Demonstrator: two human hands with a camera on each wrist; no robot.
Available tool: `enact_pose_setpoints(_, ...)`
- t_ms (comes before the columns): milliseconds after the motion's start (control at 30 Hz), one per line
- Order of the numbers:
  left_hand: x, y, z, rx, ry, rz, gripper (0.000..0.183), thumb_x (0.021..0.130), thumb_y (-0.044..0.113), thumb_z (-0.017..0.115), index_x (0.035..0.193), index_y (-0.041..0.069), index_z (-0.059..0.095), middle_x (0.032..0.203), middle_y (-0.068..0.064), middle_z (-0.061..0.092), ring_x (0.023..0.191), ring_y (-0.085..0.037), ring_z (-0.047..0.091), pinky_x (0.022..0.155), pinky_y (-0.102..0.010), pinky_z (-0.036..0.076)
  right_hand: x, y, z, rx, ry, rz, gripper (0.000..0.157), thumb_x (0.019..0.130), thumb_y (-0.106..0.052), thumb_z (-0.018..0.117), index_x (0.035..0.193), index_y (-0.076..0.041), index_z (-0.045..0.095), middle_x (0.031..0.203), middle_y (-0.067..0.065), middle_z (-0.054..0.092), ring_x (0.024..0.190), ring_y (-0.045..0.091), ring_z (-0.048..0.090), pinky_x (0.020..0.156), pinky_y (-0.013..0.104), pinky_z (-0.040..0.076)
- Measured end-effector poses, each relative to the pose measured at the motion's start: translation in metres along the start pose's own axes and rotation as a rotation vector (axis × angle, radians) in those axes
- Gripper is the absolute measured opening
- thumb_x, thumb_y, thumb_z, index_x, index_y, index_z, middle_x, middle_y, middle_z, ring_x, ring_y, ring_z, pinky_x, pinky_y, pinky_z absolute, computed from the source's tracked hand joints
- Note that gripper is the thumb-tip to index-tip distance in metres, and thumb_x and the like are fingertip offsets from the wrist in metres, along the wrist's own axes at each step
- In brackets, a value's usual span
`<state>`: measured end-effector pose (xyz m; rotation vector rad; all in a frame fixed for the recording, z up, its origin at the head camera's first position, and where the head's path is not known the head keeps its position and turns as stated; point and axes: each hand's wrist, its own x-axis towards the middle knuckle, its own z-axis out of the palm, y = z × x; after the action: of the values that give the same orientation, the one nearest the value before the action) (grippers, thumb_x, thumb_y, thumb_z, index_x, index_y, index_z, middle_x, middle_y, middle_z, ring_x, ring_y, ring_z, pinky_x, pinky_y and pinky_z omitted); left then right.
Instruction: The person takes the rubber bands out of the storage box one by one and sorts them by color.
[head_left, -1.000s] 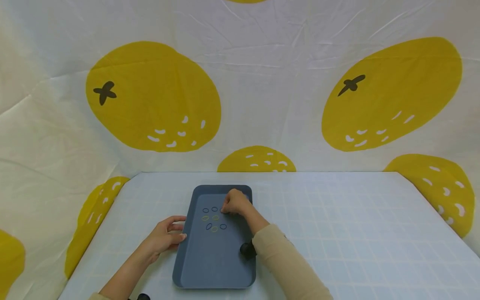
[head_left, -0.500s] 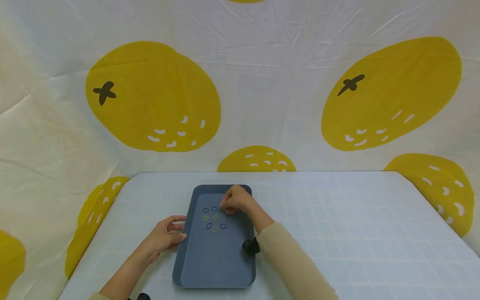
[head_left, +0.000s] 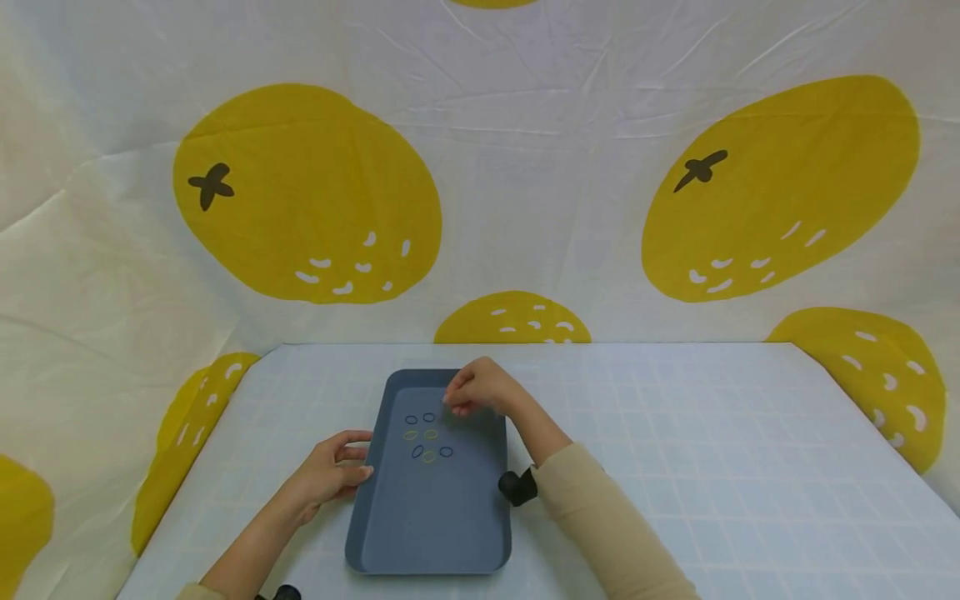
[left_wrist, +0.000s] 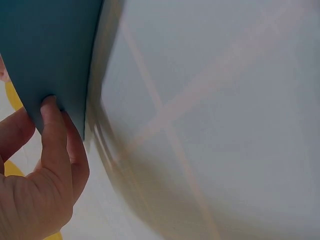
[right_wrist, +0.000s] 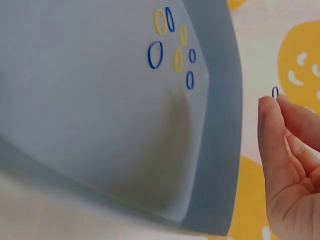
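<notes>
A blue-grey tray (head_left: 431, 521) lies on the table with several small blue and yellow rubber bands on it, such as a yellow band (head_left: 429, 451) and a dark blue band (head_left: 446, 447). My left hand (head_left: 330, 471) holds the tray by its left side, and in the left wrist view its fingers (left_wrist: 54, 135) press against the outer wall. My right hand (head_left: 480, 387) is raised over the tray's far right corner. Between its thumb and index fingertip it pinches a blue rubber band (right_wrist: 275, 92), seen standing up from the fingertips in the right wrist view.
The table (head_left: 712, 467) has a pale blue checked cover. Behind it hangs a white curtain (head_left: 540, 183) with large yellow fruit prints. A black wrist camera (head_left: 517, 487) sits close to the tray's right rim.
My right hand has picked the blue rubber band off the far right of the group and moved up and away with it. My left hand stays at the tray's side.
</notes>
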<state>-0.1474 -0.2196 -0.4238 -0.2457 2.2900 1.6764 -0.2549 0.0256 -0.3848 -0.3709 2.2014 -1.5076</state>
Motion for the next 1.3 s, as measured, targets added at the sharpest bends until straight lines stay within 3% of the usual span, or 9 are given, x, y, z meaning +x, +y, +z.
enact_pose_setpoints(267, -0.001, 0.001, -0.001, -0.005, -0.002, 0.007, 0.056, 0.082, -0.006, 0.063, 0.133, -0.004, 0.040, 0.119, -0.027, 0.052, 0.088, -0.022, 0.061, 0.068, -0.037, 0.051, -0.006, -0.005, -0.013, 0.093, -0.008, -0.002, 0.012, 0.083, 0.002, 0.066, 0.092, 0.010, 0.066, 0.077, 0.014, 0.068, 0.063, 0.016, 0.065, 0.074, 0.042, 0.052)
enact_pose_setpoints(567, -0.001, 0.002, -0.001, -0.008, -0.005, 0.008, 0.056, 0.082, -0.006, 0.063, 0.133, -0.004, 0.040, 0.119, -0.027, 0.052, 0.087, -0.022, 0.061, 0.068, -0.037, 0.051, -0.017, -0.001, -0.027, 0.096, 0.012, -0.004, 0.015, 0.084, 0.000, 0.066, 0.095, 0.009, 0.065, 0.079, 0.013, 0.068, 0.067, 0.016, 0.066, 0.076, 0.042, 0.052)
enact_pose_setpoints(767, 0.000, 0.000, -0.001, -0.018, -0.006, 0.000, 0.057, 0.082, -0.006, 0.064, 0.133, -0.004, 0.040, 0.120, -0.028, 0.051, 0.087, -0.022, 0.061, 0.068, -0.037, 0.051, -0.026, 0.008, -0.037, 0.082, 0.012, -0.030, 0.019, 0.084, -0.003, 0.067, 0.097, 0.010, 0.065, 0.080, 0.014, 0.068, 0.067, 0.017, 0.065, 0.072, 0.038, 0.053)
enact_pose_setpoints(1300, -0.001, -0.003, -0.001, -0.057, -0.036, 0.018, 0.057, 0.082, -0.008, 0.063, 0.134, -0.006, 0.039, 0.120, -0.029, 0.051, 0.087, -0.023, 0.062, 0.070, -0.038, 0.052, -0.051, 0.032, -0.065, 0.106, 0.035, -0.063, 0.026, 0.085, -0.002, 0.064, 0.104, 0.016, 0.059, 0.085, 0.015, 0.068, 0.073, 0.020, 0.065, 0.079, 0.047, 0.050)
